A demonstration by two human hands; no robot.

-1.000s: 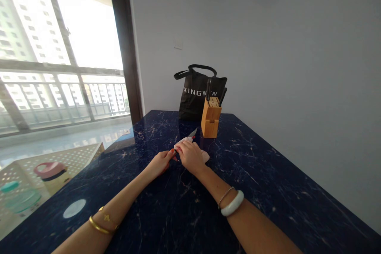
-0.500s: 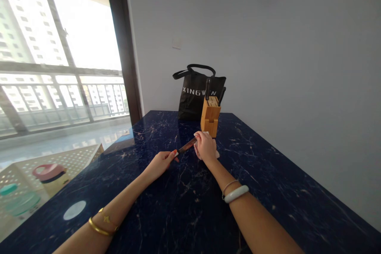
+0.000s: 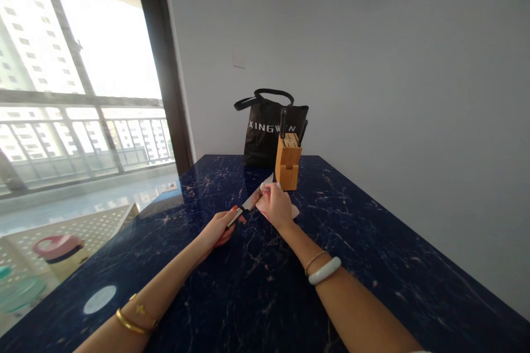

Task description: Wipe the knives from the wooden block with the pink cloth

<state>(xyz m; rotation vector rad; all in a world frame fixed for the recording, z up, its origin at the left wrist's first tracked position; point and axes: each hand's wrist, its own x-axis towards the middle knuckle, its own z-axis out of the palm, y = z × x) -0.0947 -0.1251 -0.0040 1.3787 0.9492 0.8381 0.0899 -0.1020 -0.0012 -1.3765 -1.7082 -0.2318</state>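
My left hand (image 3: 219, 228) is closed round the dark handle of a knife (image 3: 252, 199), whose blade points away toward the wooden knife block (image 3: 287, 161). My right hand (image 3: 276, 207) is closed on a pale pink cloth (image 3: 293, 210) and presses it against the blade near the tip. Both hands rest low over the dark blue marble table (image 3: 351, 242). A gold bangle sits on my left wrist, a white bangle and a bead bracelet on my right.
Behind the knife block, which holds black-handled knives, stands a black tote bag (image 3: 265, 127) against the grey wall. A white round spot (image 3: 99, 299) lies on the table's near left. Left of the table are a perforated cream surface and a pink-lidded jar (image 3: 58, 251) by the big window.
The right hand slid the cloth along the blade, out toward the tip and slightly back. The left hand kept hold of the handle. The camera view shifted a little to the right.
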